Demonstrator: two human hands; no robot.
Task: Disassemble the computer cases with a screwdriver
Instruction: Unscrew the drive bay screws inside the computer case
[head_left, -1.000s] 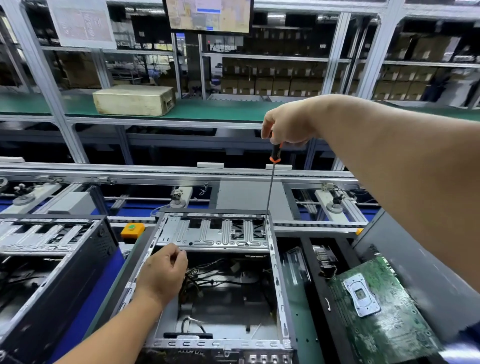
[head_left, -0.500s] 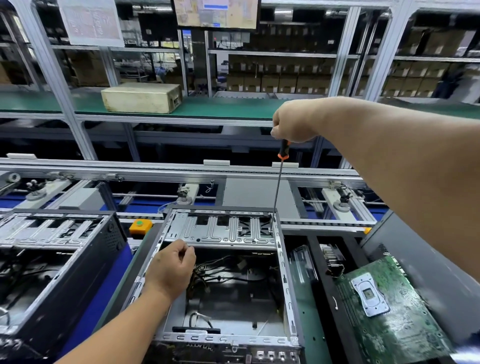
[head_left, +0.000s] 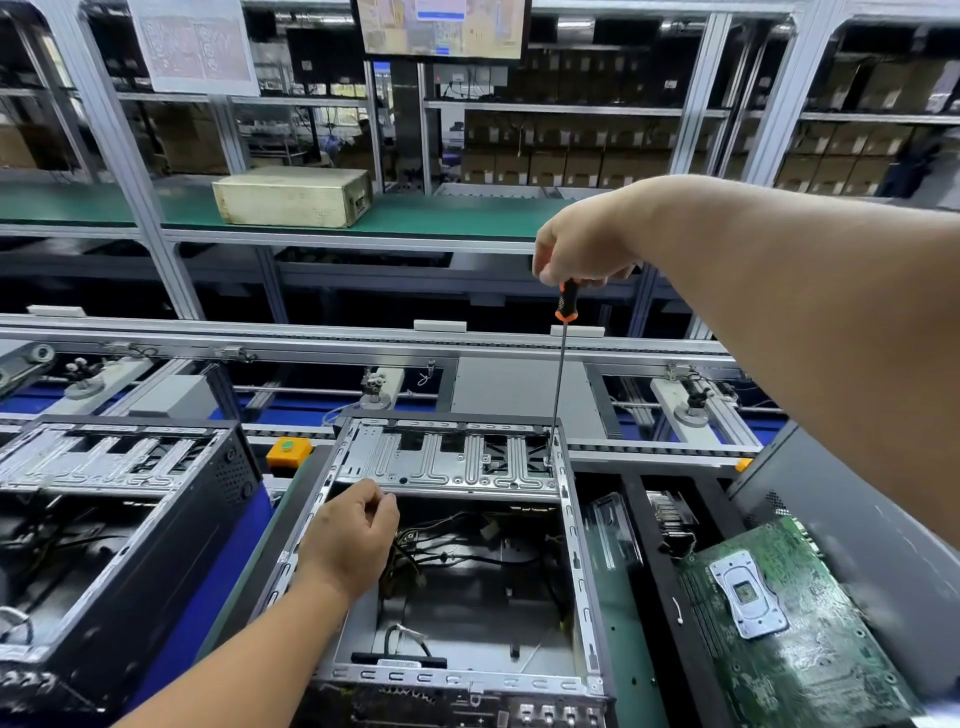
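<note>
Two bare hands work over an open computer case (head_left: 571, 545) lying at the centre of the near bench, its side panel off and loose black cables showing inside. Right hand (head_left: 582, 249) is raised high at the upper right, fingers curled round the black and orange handle of a long screwdriver (head_left: 561, 374). Its thin shaft drops almost straight down, and the tip meets the far right corner of the silver drive bracket (head_left: 447, 462) that spans the far end of the case. Left hand (head_left: 353, 535) sits at the near left edge of that bracket, over the case's left wall, fingers loosely curled with thumb and fingertips close together; whether they pinch anything cannot be told. Compared with a second ago, both hands keep the same posts: the screwdriver tip stays on the same corner and the left hand stays by the bracket edge, while the whole scene sits a little further right and lower in the view. A second case (head_left: 119, 519), also open, lies to the left on a blue mat. A green circuit board (head_left: 800, 623) lies to the right, tilted against a grey panel. An orange block (head_left: 288, 451) with a green button sits between the two cases at the far side.
</note>
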